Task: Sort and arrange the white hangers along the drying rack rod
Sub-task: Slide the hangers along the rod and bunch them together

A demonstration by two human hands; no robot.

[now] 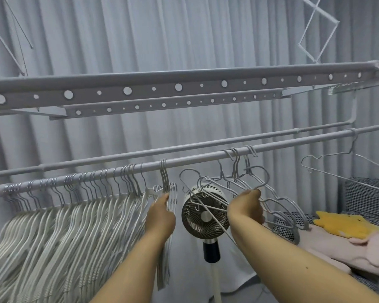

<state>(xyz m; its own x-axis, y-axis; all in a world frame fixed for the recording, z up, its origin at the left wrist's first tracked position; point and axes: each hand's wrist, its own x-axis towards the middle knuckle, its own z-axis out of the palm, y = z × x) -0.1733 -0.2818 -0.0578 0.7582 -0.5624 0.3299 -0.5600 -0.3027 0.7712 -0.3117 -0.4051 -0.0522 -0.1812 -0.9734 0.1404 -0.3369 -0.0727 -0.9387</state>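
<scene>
left hand [161, 212] gripping hangers [170, 193] hooked on rod [184, 163], right hand [248, 204] clutching tangled hangers [278, 206] just right

A home laundry corner: drying rack rod [206, 158], curtains [140, 36], fan [206, 213], bedding [368, 193]

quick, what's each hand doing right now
Left hand: grips a few white hangers hooked on the rod.
Right hand: grips a tangled bunch of hangers.

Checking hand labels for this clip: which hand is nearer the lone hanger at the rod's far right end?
Right. The right hand grips tangled hangers mid-rod, left of the lone hanger. The left hand holds hangers farther left still.
</scene>
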